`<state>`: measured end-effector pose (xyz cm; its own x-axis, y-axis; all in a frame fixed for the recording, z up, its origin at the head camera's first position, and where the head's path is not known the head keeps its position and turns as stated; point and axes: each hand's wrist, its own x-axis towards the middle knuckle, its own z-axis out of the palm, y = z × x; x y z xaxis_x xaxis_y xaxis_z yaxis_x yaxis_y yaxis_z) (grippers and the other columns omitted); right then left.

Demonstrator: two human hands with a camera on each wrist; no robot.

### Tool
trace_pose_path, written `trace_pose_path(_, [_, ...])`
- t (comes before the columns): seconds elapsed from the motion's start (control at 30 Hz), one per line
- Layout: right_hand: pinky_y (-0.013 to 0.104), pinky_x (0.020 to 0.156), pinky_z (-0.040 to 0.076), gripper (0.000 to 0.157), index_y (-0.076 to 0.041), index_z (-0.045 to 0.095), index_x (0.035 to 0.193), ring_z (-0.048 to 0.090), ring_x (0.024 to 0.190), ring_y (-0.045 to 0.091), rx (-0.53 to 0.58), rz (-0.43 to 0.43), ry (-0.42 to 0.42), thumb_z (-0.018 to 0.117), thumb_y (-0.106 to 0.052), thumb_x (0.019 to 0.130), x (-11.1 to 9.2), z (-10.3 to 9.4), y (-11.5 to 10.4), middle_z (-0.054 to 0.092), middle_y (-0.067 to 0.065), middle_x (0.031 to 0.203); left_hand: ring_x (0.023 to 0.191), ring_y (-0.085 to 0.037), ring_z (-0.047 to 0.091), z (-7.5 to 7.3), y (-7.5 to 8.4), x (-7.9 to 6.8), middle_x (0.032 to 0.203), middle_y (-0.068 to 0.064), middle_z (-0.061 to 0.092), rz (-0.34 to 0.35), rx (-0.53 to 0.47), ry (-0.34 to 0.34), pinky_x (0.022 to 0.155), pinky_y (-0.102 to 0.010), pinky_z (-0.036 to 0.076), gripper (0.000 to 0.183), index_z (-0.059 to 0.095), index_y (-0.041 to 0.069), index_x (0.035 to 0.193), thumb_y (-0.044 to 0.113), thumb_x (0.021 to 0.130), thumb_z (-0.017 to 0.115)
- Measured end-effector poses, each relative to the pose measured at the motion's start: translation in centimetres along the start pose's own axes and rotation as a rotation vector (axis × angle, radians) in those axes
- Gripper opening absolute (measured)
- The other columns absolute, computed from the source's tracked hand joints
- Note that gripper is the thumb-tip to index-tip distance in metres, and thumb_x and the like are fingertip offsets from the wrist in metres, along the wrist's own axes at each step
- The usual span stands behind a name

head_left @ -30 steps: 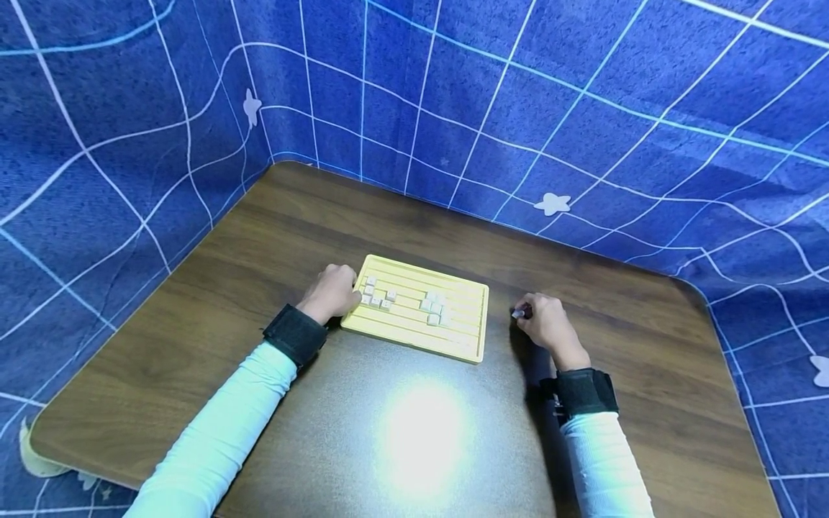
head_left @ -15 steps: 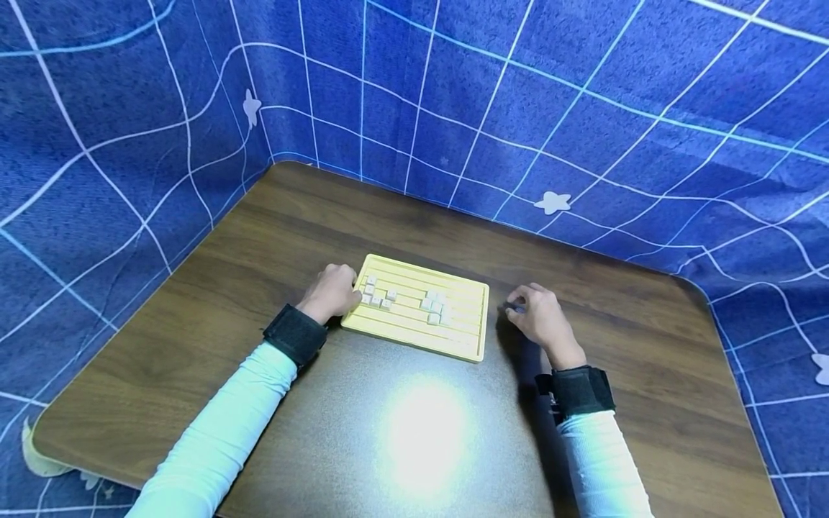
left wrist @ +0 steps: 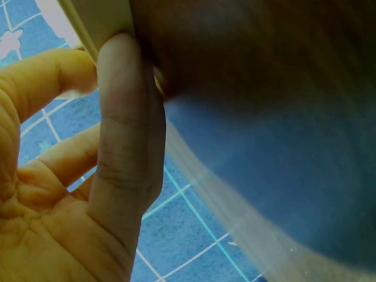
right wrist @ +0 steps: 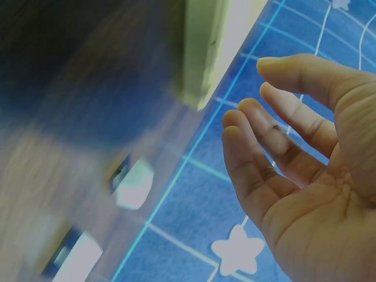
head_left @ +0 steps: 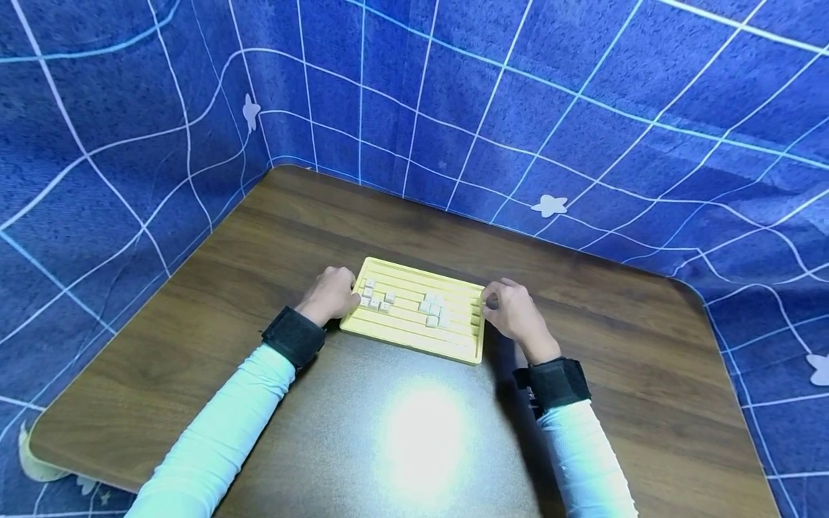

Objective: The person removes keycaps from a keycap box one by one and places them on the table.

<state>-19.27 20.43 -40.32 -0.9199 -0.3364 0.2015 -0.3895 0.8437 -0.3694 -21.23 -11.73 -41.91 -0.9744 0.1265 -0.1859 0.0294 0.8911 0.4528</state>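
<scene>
A yellow grooved tray [head_left: 408, 339] lies on the wooden table, with several small white blocks [head_left: 373, 303] in its left part and pale ones [head_left: 432, 309] right of its middle. At the tray's left edge my left hand [head_left: 329, 293] pinches the rim; the left wrist view has the tray [left wrist: 106, 20] between thumb and finger. My right hand [head_left: 514, 316] is at the tray's right edge, fingertips overlapping the rim. In the right wrist view its fingers are loosely bent, nothing is between them, and the tray edge [right wrist: 202, 59] stands apart from the fingertips.
Two small white pieces with dark sides, one nearer [right wrist: 135, 185] and one lower [right wrist: 76, 258], show in the right wrist view. The brown table [head_left: 291, 216] ends at a blue curtain [head_left: 414, 93] with white lines and stars.
My right hand has moved left from the table to the tray's right edge; the small greyish thing seen at its fingertips earlier no longer shows. My left hand has stayed on the tray.
</scene>
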Motion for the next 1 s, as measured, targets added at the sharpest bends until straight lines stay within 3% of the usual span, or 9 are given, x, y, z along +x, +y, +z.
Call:
trace_pose_path(0.13, [0.047,0.07,0.054,0.016,0.003,0.066,0.089,0.062,0.08,0.032,0.016,-0.058,0.009,0.07,-0.003,0.074,0.5,0.4,-1.0,0.068,0.021,0.083,0.059,-0.022,0.046,0.0,0.0,-0.1,0.068,-0.009,0.048,0.001,0.001,-0.001,0.05,-0.032,0.035,0.023,0.05,0.008,0.062,0.012,0.083,0.058])
trace_pose_path(0.37, [0.045,0.073,0.056,0.019,0.0,0.067,0.092,0.064,0.084,0.029,0.011,-0.043,-0.044,0.072,-0.008,0.075,1.0,1.4,-3.0,0.067,0.018,0.092,0.058,-0.022,0.043,0.0,0.0,-0.1,0.065,-0.008,0.043,0.024,0.006,0.011,0.049,-0.032,0.034,0.029,0.043,0.01,0.059,0.013,0.082,0.058])
trace_pose_path(0.53, [0.043,0.074,0.056,0.018,-0.002,0.068,0.092,0.063,0.086,0.026,0.013,-0.054,-0.085,0.072,-0.011,0.076,0.9,2.0,-4.1,0.066,0.014,0.094,0.061,-0.023,0.044,0.0,-0.1,-0.1,0.068,-0.009,0.046,0.03,0.008,0.009,0.051,-0.033,0.034,0.025,0.046,0.009,0.061,0.013,0.083,0.058])
trace_pose_path(0.8, [0.039,0.068,0.056,0.016,-0.005,0.067,0.089,0.062,0.078,0.02,-0.052,-0.077,-0.121,0.072,-0.013,0.076,0.6,2.6,-4.9,0.064,0.009,0.089,0.063,-0.024,0.046,-0.1,0.1,-0.1,0.071,-0.011,0.05,0.023,-0.008,0.005,0.052,-0.033,0.036,0.021,0.052,0.007,0.064,0.013,0.083,0.058])
trace_pose_path(1.0, [0.037,0.066,0.055,0.015,-0.005,0.068,0.088,0.061,0.075,0.018,-0.07,-0.121,-0.11,0.073,-0.011,0.075,0.2,3.2,-5.4,0.064,0.008,0.087,0.062,-0.024,0.046,-0.2,-0.1,-0.2,0.069,-0.011,0.048,0.032,0.0,0.015,0.052,-0.034,0.035,0.027,0.045,0.009,0.059,0.013,0.082,0.059])
